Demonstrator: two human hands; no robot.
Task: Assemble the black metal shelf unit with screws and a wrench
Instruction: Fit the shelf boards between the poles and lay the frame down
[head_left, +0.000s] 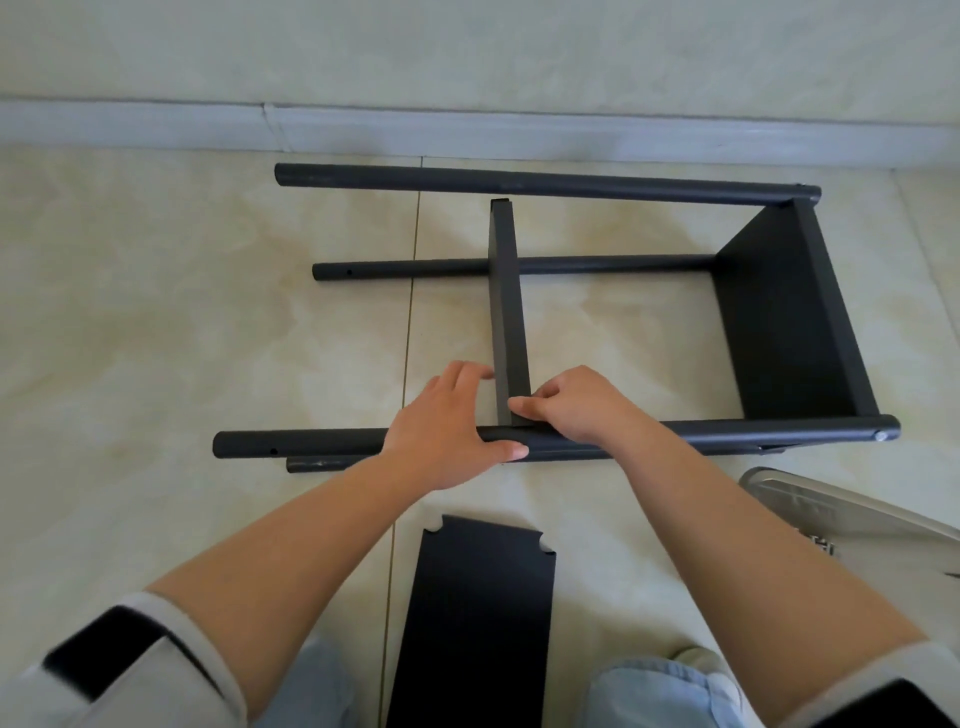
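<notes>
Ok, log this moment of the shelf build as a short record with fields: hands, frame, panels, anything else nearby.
left hand: left hand grips the near pole, thumb under it, fingers reaching to the middle shelf panel
right hand: right hand pinches at the joint of that panel and the near pole
frame: lying on its side on the tiled floor; end panel fixed between far pole and near pole
loose panel: flat on the floor, notched corners
wrench: not visible
other: silver object at right edge
</notes>
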